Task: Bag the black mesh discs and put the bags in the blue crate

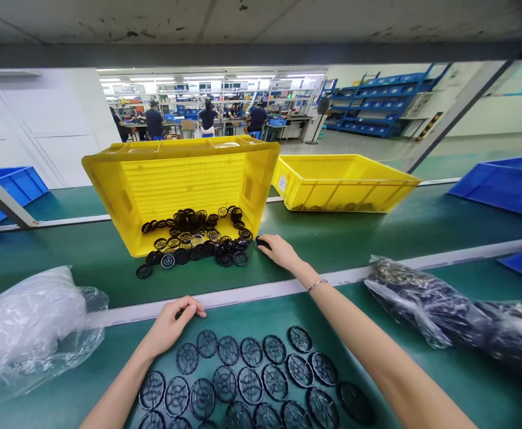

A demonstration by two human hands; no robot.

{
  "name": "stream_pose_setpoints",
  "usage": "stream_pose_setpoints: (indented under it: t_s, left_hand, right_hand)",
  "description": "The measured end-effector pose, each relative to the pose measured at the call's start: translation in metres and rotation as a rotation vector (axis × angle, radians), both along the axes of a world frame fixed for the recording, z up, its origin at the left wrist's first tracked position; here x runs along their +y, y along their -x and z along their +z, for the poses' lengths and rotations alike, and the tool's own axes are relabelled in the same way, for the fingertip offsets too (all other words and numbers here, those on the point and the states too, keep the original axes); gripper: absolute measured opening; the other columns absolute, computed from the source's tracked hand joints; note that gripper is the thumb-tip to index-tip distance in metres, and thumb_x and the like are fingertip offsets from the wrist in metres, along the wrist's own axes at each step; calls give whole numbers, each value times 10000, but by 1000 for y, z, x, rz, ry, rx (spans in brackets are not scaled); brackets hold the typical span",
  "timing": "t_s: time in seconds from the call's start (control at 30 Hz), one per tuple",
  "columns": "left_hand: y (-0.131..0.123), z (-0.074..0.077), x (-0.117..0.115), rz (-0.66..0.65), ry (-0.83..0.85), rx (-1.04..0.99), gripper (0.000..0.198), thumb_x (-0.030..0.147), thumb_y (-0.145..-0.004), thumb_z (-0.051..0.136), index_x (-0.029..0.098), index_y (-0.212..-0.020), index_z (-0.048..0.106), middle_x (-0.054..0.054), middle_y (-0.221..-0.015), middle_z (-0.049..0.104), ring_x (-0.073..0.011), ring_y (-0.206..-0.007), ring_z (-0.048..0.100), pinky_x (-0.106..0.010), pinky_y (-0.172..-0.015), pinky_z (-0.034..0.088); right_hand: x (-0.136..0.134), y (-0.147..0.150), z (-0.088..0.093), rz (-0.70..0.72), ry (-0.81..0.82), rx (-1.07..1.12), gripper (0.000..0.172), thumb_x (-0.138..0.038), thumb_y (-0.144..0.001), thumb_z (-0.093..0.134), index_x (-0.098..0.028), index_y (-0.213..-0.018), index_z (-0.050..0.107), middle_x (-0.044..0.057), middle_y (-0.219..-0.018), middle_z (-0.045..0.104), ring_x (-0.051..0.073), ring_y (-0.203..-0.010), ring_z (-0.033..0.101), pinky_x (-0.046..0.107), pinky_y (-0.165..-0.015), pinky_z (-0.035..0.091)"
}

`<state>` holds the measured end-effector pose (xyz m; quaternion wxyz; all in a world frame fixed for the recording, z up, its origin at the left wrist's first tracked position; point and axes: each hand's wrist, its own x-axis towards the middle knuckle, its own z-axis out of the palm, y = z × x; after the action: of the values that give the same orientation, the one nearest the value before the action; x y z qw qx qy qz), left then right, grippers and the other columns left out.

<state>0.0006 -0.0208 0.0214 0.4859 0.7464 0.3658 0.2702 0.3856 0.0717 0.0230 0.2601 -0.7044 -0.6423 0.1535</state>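
The right hand [280, 250], fingers close together, covers one small round black disc [263, 242] at the edge of the pile [198, 241] spilling from the tipped yellow bin [176, 179]. The discs have holes like a net. The left hand [171, 325], fingers curled in, rests beside neat rows [252, 381] of them.

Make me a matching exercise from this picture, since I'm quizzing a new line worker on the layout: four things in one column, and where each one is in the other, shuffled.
Things
1. right hand
2. left hand
3. crumpled clear bag
4. bag of dark parts

Places
a. lying at the right side of the picture
b. at the pile of black discs spilling from the tipped yellow bin
c. lying at the left side of the picture
d. at the far edge of the rows of discs laid flat

Pairs: 1-b, 2-d, 3-c, 4-a
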Motion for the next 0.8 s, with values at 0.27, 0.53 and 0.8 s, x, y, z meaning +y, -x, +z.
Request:
stream_pose_setpoints:
  t_s: [0.27, 0.53, 0.8]
  left_hand:
    - [0, 0, -1, 4, 0, -3, 408, 493, -1010, 424, 171, -980, 673, -56, -994, 713, -174, -985, 631, -272, -939, 421]
    - [-1, 0, -1, 6, -16, -4, 408, 495, -1006, 429, 168, -982, 671, -57, -992, 718, -178, -985, 636, -281, -939, 423]
    - [-1, 0, 0, 10, -9, -5, 406, 496, -1008, 428, 173, -977, 672, -52, -989, 716, -171, -980, 638, -276, -933, 429]
  right_hand:
    - [-57, 14, 24, 136, 309, 287, 731, -697, -847, 353, -132, -1295, 471, 70, -1054, 663, -43, -739, 543, 96, -720, 463]
    - [-129, 44, 39, 573, 486, 122, 604, -678, -771, 537, -193, -1101, 679, 16, -1066, 608, -71, -884, 498, 30, -796, 392]
    - [-72, 55, 16, 170, 58, -79, 513, -616, -829, 494, -175, -1064, 611, 20, -1046, 601, -42, -837, 480, 77, -768, 377]
